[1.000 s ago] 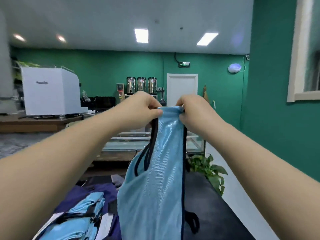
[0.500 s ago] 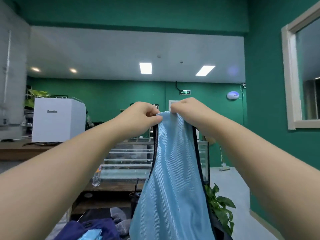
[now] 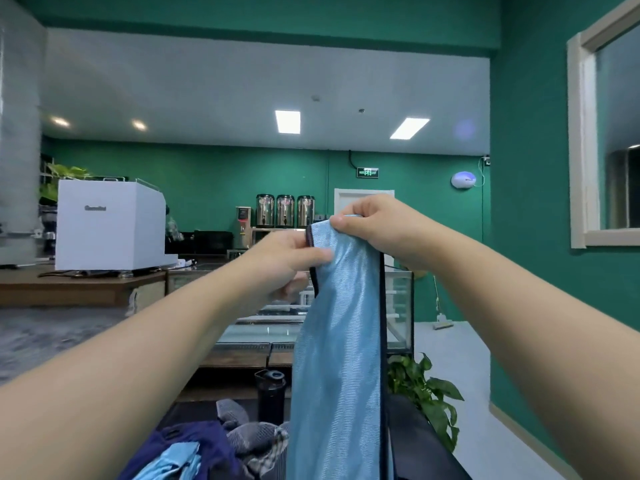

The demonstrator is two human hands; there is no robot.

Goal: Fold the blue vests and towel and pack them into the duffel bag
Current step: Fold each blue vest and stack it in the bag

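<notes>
While the vest (image 3: 341, 341) hangs full length in front of me, I have it pinched at the top edge by both hands, held up at about eye level. My right hand (image 3: 375, 225) has thumb and curled fingers closed on the upper corner, and it sits a little higher than my left hand (image 3: 287, 259), whose thumb and forefinger nip the dark-bound edge just below and beside it. Both hands are close together, almost touching, so the cloth is gathered into a narrow strip, not spread wide.

To fold this well, I judge I should even up the two edges so the dark binding runs straight down both sides, then let the weight of the cloth pull out the creases before I lower it. The fabric looks thin and slippery, so a light pinch could let one layer slide; I would keep the grip firm and close to the edge.

Below, at the bottom of my view, lie another light blue piece (image 3: 173, 459), a dark blue cloth (image 3: 204, 441) and a grey checked cloth (image 3: 256, 441), which may be the towel. A black bottle (image 3: 270, 393) stands just behind them, near where the hanging hem would swing. I cannot tell which of these, if any, is the bag, so I would look down first for a bare spot to lay the vest.
</notes>
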